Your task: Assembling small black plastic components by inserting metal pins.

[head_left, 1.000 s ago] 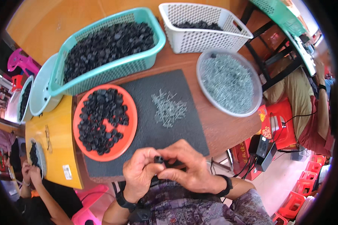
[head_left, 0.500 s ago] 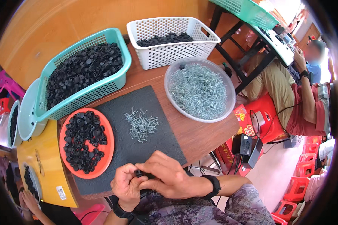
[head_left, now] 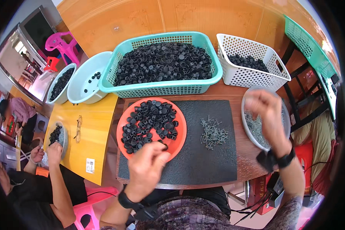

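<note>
My left hand point(head_left: 147, 165) is at the front right rim of the red plate point(head_left: 182, 134). Its thumb and forefinger are closed about a small black plastic cap point(head_left: 164, 147). Many similar black caps point(head_left: 153, 115) lie heaped on that plate. My right hand point(head_left: 267, 115), smeared by motion, is over the clear round bowl point(head_left: 246, 128) of silver screws point(head_left: 255, 126); whether its fingers hold anything cannot be made out. A loose pile of screws point(head_left: 214, 132) rests on the dark mat point(head_left: 195, 165) between my hands.
Behind the mat stand a teal basket point(head_left: 161, 90) full of black caps and a white basket point(head_left: 253, 78) holding more. On the left, a yellow table point(head_left: 88, 142) bears basins point(head_left: 89, 82) and glasses point(head_left: 78, 128); another person's hands point(head_left: 54, 151) work there beside a small bowl.
My hands were together at the mat's front edge around a black piece. Now they are apart, left at the red plate, right over the screw bowl. The view has swung left.
</note>
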Demonstrator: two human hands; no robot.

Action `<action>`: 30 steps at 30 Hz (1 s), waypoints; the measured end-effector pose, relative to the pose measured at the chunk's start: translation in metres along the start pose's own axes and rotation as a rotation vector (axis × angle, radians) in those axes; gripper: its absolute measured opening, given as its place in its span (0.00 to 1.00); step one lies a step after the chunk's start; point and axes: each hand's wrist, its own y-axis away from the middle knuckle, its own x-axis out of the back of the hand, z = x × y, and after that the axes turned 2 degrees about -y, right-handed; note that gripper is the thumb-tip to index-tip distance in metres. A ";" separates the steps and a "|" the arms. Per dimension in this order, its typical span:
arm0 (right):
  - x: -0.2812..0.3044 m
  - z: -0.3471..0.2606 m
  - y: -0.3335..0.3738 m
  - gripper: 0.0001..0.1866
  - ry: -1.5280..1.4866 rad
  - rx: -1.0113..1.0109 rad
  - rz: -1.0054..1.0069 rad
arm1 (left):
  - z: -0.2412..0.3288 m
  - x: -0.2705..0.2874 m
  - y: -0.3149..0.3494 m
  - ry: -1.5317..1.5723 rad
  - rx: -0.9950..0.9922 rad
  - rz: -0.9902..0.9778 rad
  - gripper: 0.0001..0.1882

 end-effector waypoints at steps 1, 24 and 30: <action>0.012 0.001 -0.021 0.10 0.079 0.061 0.073 | -0.006 0.006 -0.006 -0.048 -0.056 0.008 0.08; 0.017 0.016 0.017 0.06 0.526 0.419 0.072 | -0.025 0.004 -0.063 -0.448 -0.266 -0.158 0.13; 0.017 0.020 0.032 0.06 0.500 0.463 0.063 | -0.027 0.011 -0.058 -0.400 -0.353 -0.269 0.11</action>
